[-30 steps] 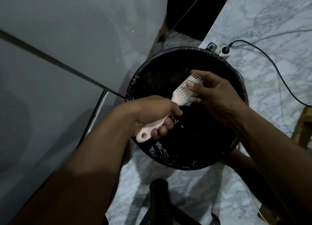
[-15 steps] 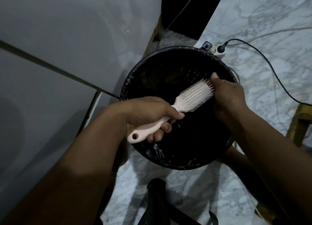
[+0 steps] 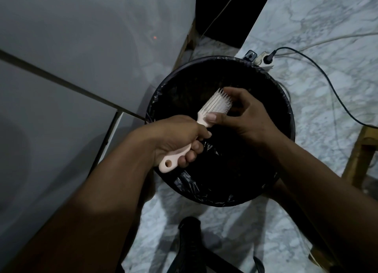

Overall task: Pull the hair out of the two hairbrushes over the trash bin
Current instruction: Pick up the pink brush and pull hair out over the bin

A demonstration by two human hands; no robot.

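The hairbrush looks like smooth, pale pink plastic with a faint sheen, its bristles stiff plastic pins. The trash bin beneath it wears a crinkled, glossy black plastic liner. Around the bin, the floor is polished grey-veined marble. Right of the bin stands matt brown wood.

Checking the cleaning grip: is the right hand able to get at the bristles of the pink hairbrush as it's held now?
Probably yes. The right hand is already at the pink hairbrush head over the trash bin; the left hand grips only the handle, leaving the bristles exposed.
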